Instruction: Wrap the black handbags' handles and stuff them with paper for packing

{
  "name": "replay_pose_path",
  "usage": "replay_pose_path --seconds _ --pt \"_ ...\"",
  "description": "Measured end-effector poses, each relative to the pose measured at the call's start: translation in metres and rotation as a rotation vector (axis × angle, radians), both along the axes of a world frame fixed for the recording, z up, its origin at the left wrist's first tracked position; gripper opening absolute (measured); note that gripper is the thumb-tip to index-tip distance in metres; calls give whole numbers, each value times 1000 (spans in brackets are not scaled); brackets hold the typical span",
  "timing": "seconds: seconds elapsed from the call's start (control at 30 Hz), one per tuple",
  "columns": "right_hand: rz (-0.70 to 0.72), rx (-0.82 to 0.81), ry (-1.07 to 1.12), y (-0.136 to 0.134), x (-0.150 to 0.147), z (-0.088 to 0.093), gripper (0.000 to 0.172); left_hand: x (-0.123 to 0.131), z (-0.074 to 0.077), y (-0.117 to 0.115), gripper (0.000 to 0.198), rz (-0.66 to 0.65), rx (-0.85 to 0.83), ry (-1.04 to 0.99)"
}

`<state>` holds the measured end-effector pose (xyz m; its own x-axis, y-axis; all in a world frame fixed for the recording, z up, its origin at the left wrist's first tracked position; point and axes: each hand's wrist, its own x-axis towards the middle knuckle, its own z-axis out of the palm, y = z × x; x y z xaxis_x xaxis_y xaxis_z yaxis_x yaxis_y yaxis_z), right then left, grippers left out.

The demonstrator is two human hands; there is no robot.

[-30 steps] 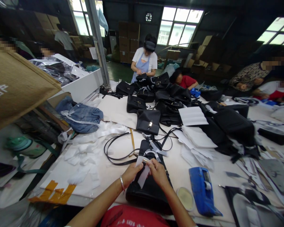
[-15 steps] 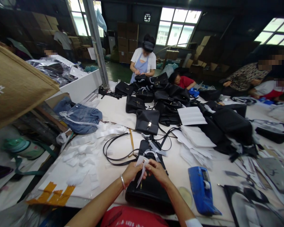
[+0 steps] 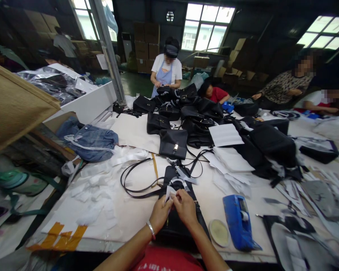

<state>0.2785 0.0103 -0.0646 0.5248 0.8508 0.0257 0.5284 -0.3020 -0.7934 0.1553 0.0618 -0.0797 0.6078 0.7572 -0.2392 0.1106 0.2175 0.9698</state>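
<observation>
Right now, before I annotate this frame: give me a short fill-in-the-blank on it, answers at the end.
1. The left grip and right grip meet above the bag, which is coloured ____.
2. The small slip held between them is coloured ____.
3. The bangle is worn on the person's own ____ side.
4. The round dish sits between the bag and the dispenser, which is coloured ____.

Missing words: black; white; left; blue

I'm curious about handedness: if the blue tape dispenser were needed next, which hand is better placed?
Probably the right hand: the blue tape dispenser sits on its side of the black bag, farther from the left hand. Both hands are busy with the white slip, though.
</observation>
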Motion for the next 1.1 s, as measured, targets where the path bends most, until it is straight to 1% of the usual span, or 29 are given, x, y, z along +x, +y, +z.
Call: replay_pose_path --seconds 0.03,0.07,0.17,0.2,0.23,0.27,0.33,0.43,0.5,0.6,0.7,0.8,0.87,0.93,1.0,1.07,1.1 --pt "10 -2 36 -1 1 0 27 0 -1 0 35 14 -1 3" --pt "39 -14 138 -1 2 -1 26 0 -2 1 34 19 -18 7" --pt "138 -53 621 -5 10 -8 28 0 -7 5 34 -34 -73 -5" --pt "147 -49 749 -6 12 -12 30 -1 -8 6 33 -61 -79 -17" --pt "142 -32 825 -7 13 -16 31 -1 -9 7 32 -84 -80 -26" --pt "126 -9 845 -8 12 -20 31 -1 -10 8 31 -100 -76 -26" --pt "64 31 778 -8 7 -28 30 0 -10 7 29 -110 -42 -2" --pt "-95 55 649 -7 -4 -36 31 1 -8 2 28 -70 91 65" --pt "-184 56 700 -5 -8 -39 32 2 -7 -3 26 -49 212 130" --pt "-242 67 921 -2 -10 -41 32 3 -6 -8 19 -82 412 264" --pt "-259 73 1026 -1 -9 -41 29 4 -9 -7 16 -167 617 363" --pt "-288 85 985 -3 -10 -40 30 5 -15 -4 17 -247 790 427" --pt "-285 92 935 -6 -12 -40 33 6 -19 -3 18 -278 864 474" --pt "-238 96 878 -9 -12 -40 35 7 -21 -4 19 -294 899 514" --pt "-172 97 821 -12 -10 -43 34 6 -20 -6 21 -302 895 527" --pt "-145 99 768 -14 -7 -48 31 4 -14 -7 24 -313 853 479" --pt "-144 96 749 -15 -5 -50 30 3 -11 -7 23 -317 804 427"
